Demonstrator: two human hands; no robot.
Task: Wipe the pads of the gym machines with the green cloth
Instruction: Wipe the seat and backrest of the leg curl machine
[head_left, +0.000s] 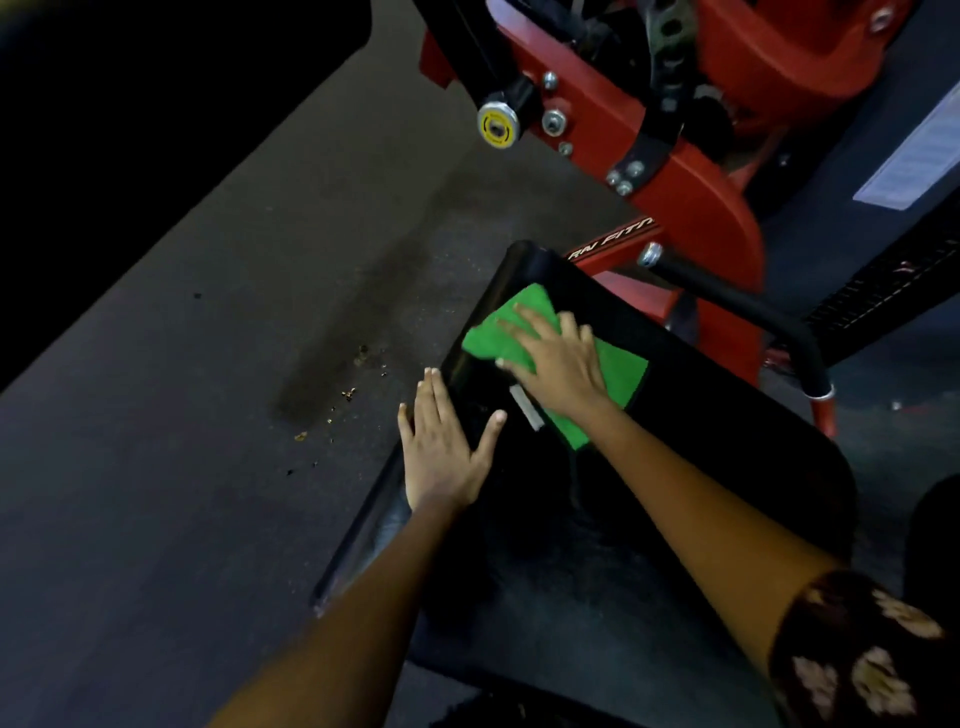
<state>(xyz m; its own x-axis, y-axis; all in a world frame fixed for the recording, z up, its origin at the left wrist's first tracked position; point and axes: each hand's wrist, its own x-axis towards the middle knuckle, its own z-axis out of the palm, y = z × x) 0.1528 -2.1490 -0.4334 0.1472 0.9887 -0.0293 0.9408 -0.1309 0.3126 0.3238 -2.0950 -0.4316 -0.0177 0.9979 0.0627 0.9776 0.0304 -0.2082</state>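
A black seat pad (701, 415) of a red gym machine fills the lower right of the view. The green cloth (618, 369) lies spread on the pad's far end, with a white label at its near edge. My right hand (558, 358) presses flat on the cloth, fingers straight and spread. My left hand (441, 447) rests flat on the pad's left edge, fingers straight, holding nothing.
The machine's red frame (691, 187) with bolts and a yellow-capped knob (497, 126) rises beyond the pad. A black curved handle bar (769, 317) runs along the pad's right side. Dark rubber floor (208, 415) with a stain and small crumbs lies to the left.
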